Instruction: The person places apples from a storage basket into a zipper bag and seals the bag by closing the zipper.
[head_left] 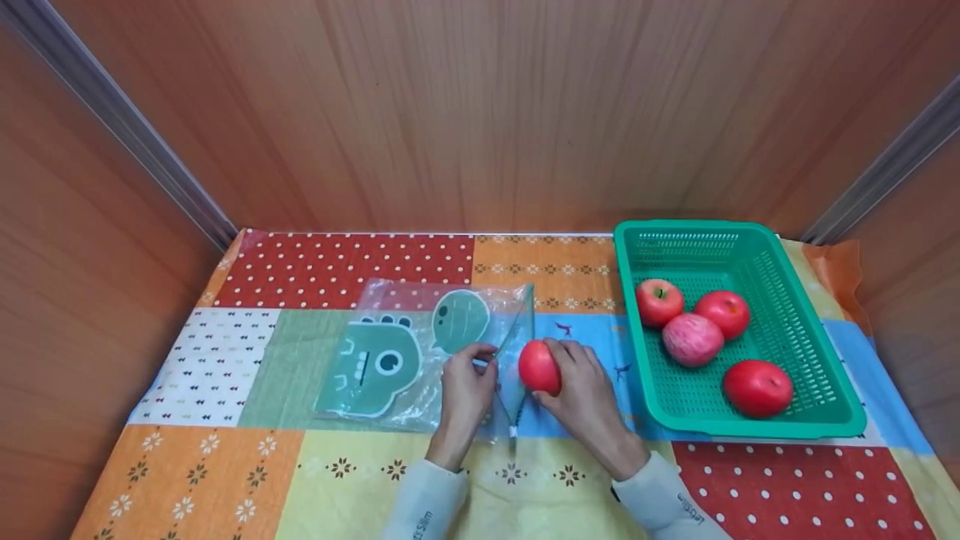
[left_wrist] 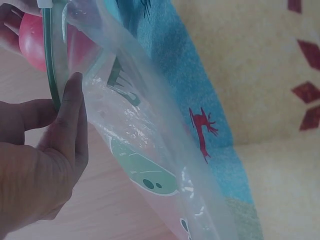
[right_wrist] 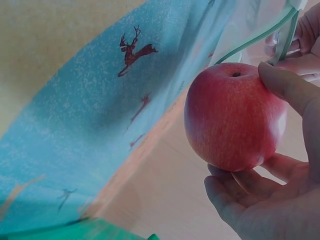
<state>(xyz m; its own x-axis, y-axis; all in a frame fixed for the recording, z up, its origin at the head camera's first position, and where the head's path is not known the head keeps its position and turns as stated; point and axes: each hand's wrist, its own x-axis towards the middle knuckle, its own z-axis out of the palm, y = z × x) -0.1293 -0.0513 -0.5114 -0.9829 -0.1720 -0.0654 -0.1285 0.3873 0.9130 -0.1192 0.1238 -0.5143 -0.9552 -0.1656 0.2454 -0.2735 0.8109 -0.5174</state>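
Patchwork cloth — apple gripped in R hand, nr bag edge L hand pinches.

Soft light, glare on plastic bag, dimmer, hazy wrist views

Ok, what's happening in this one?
A person's left hand pinches the edge of a clear bag, its mouth parted. The right hand holds an apple right by that opening, not yet inside. Four more fruits sit in the green basket.
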